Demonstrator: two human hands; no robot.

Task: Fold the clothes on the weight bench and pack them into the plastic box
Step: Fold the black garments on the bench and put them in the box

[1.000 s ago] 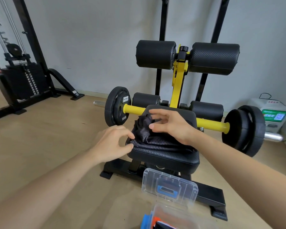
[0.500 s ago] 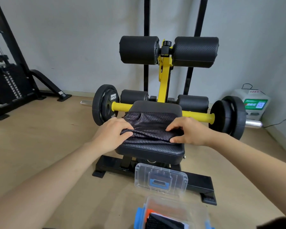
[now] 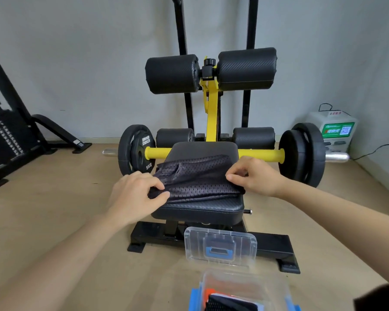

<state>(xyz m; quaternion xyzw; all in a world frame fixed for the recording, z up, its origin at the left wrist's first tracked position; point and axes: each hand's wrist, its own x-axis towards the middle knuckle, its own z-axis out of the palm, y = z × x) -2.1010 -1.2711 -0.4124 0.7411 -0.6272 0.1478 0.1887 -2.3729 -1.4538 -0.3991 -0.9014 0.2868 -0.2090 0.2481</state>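
The weight bench point(image 3: 198, 205) seat is covered by a dark mesh garment point(image 3: 195, 178) (pinched at nine o'clock by the left hand point(image 3: 136, 194), at three o'clock by the right hand point(image 3: 254, 176)), the open plastic box point(image 3: 245, 288) placed at six o'clock.

The room is bright with soft, even light, and I see only faint shadows on the floor point(image 3: 54, 209). The picture bends at the edges, so my arms look stretched. The plastic box point(image 3: 245, 290) near me looks blurry
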